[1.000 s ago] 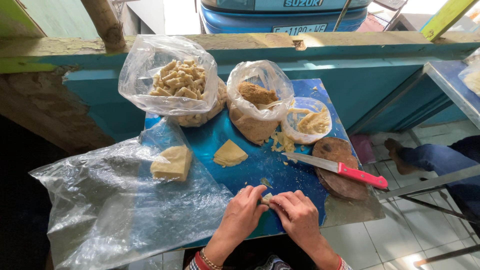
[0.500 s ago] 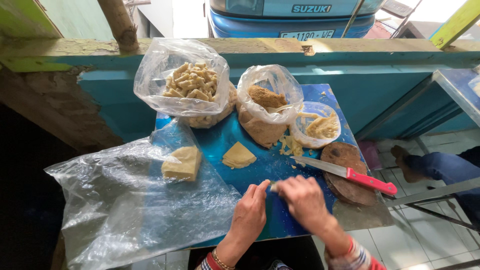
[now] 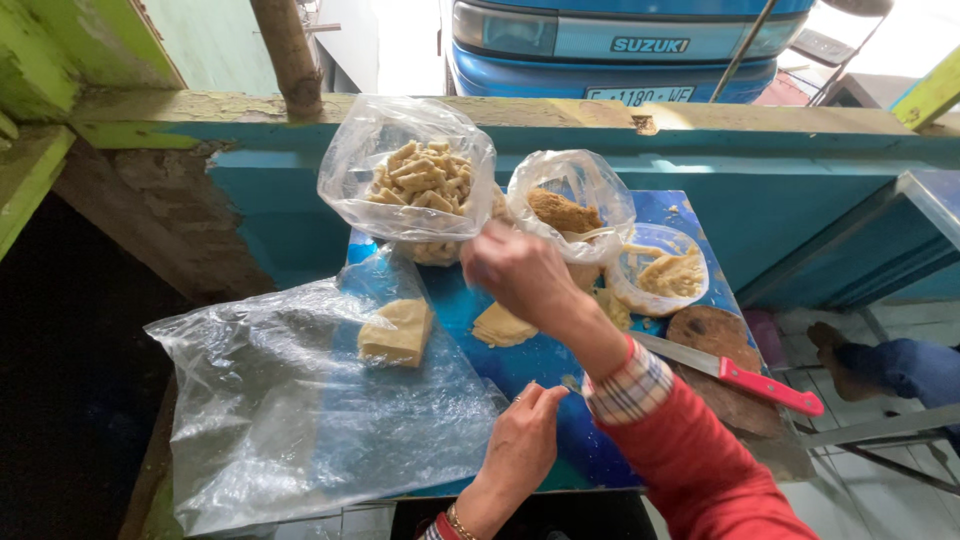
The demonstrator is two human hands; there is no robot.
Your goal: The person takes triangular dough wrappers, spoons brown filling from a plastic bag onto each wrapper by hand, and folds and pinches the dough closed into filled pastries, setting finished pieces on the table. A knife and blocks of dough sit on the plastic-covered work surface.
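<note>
Behind a green and teal ledge stands a blue vehicle; below the ledge sits a small blue table, where the work goes on.

The right hand, in a red sleeve with a checked cuff, is lifted off the table and reaches forward. Its fingers are bunched together right at the near edge of a clear bag of short cut sticks. Whether they pinch a small piece or the bag's plastic, I cannot tell. The left hand lies close to the body on the table, relaxed, fingers loosely spread, gripping nothing.

Judging by this pose, the step in hand is adding a cut piece to the bag of sticks, or tidying its mouth. Either way, it calls for the fingers to get over the rim of the bag, which stands just beyond and left of the right hand.

Just right of that hand is a second bag with a brown lump, and further right a smaller bag of pale scraps. Under the right forearm lies a flat tan slice. Left of both hands, a thick tan block rests on a crumpled plastic sheet. To the right of the forearm, a knife with a red handle lies across a round wooden board.
</note>
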